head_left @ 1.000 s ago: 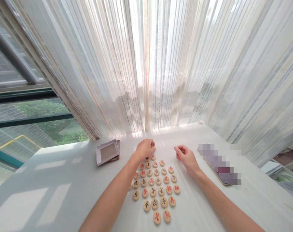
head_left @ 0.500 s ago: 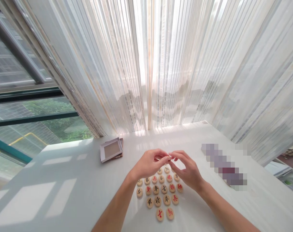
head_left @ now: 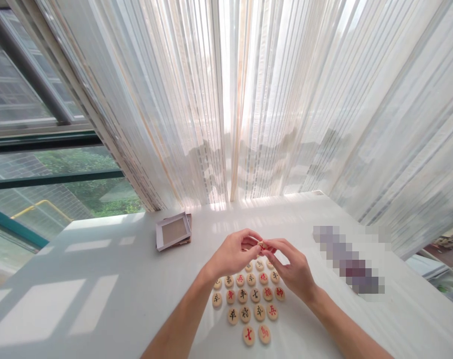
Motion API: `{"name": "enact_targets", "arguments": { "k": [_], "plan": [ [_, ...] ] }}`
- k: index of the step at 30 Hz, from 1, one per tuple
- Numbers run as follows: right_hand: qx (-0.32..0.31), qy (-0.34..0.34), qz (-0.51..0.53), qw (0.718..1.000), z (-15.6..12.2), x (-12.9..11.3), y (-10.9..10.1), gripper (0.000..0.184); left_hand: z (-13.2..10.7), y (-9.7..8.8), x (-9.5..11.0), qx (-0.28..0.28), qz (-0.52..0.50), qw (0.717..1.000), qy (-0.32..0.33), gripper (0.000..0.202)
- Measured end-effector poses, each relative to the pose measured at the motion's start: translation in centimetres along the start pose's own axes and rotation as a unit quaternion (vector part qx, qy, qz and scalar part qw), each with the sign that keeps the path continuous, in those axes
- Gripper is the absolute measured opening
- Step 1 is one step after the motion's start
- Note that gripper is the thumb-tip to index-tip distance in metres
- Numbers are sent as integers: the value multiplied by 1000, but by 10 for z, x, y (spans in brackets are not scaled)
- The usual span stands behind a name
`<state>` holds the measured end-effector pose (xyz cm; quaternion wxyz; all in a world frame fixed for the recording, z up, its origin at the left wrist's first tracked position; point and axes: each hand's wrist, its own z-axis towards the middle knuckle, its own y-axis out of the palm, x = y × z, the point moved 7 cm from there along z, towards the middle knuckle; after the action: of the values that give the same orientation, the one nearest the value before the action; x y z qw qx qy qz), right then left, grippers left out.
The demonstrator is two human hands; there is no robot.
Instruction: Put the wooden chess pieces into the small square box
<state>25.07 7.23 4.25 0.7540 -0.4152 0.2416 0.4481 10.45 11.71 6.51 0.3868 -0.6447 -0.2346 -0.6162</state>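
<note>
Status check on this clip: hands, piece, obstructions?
Left hand and right hand pinch one wooden chess piece together. Other pieces lie in rows below. Nothing blocks them.

Sheer striped curtains (head_left: 271, 99) hang along the far side, sunlit; at far left a window (head_left: 43, 169) shows greenery; bright patches fall across the white table (head_left: 99, 279).

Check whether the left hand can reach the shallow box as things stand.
Probably yes: nothing lies between the left hand and the shallow box, though it and the right hand pinch a chess piece.
</note>
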Motion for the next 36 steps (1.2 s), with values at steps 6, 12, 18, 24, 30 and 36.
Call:
{"name": "enact_targets", "arguments": {
  "k": [6,12,18,24,30,36],
  "plan": [
    [-121,77,-50,988,8,19,-11,20,1,-13,1,30,18,999,1,25],
    [-204,126,-69,968,2,46,-7,18,-2,-27,8,48,36,998,7,29],
    [-204,147,-61,966,1,47,-5,23,-1,-34,7,55,42,998,6,31],
    [-218,175,-46,959,0,45,-13,27,-3,-40,8,59,45,997,5,34],
    [-251,202,-33,946,-6,48,-13,23,-4,-41,10,59,40,997,3,33],
    [-250,199,-27,947,-6,51,-14,26,-3,-38,7,49,40,998,0,33]
  ]
}}
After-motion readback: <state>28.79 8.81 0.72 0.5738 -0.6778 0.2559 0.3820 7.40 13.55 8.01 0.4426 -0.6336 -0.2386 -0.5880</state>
